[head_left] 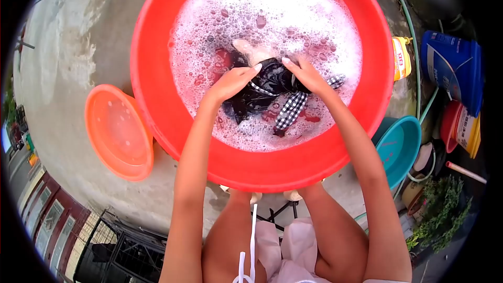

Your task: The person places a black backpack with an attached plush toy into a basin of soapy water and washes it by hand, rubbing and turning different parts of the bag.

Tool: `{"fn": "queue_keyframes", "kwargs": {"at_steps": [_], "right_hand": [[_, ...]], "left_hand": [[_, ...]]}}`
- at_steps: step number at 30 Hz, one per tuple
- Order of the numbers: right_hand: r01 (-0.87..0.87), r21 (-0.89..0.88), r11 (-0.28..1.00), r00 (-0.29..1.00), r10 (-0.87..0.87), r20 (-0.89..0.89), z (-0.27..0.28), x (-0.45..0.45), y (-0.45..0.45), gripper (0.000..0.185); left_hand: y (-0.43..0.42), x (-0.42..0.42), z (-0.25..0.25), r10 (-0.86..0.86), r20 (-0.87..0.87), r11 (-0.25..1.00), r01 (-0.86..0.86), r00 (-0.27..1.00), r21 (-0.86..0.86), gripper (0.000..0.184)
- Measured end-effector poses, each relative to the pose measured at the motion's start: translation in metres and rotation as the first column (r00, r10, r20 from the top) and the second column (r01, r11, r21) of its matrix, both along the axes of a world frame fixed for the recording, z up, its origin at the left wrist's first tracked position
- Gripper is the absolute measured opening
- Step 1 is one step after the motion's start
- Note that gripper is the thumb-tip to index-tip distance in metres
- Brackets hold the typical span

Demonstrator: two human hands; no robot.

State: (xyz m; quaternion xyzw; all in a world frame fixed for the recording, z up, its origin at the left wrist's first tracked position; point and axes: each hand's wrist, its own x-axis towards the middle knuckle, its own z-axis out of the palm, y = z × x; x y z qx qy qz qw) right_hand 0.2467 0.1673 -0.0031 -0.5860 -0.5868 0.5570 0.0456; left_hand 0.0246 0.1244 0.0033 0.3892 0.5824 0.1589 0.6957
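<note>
A black garment [255, 99] with black-and-white checked trim [291, 110] lies wet in the foamy water of a large red basin [277, 170]. My left hand [234, 82] grips its left side, thumb on top, the fingers mostly hidden under the cloth. On the other side my right hand [308, 75] holds the cloth near the checked part, thumb pointing inward. Just beyond the hands a pale piece of cloth [255, 51] pokes out of the suds. Thick white foam [272, 0] covers the far part of the water.
An orange basin [119, 132] stands at the left, a teal basin [401, 149] at the right. Beside the red rim is a yellow-and-white container [402, 58]. Further right are a blue bucket [453, 68], a green hose [411, 26] and a leafy plant [443, 212].
</note>
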Motion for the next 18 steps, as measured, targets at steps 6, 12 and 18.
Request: {"fn": "queue_keyframes", "kwargs": {"at_steps": [6,12,18], "right_hand": [[-0.171,-0.127,0.977,0.98,0.154,-0.129,0.0,-0.007,-0.021,0.101],[-0.221,-0.106,0.97,0.96,0.197,-0.198,0.002,-0.026,-0.038,0.077],[-0.126,-0.063,0.99,0.973,0.111,-0.2,-0.022,-0.032,-0.05,0.04]], "left_hand": [[-0.03,0.035,0.006,0.233,-0.759,0.895,0.172,0.608,0.412,0.057],[-0.045,0.031,-0.017,0.276,-0.692,0.873,0.127,0.667,0.47,0.058],[-0.051,0.014,-0.037,-0.071,-0.723,0.956,0.254,0.687,0.148,0.059]]}}
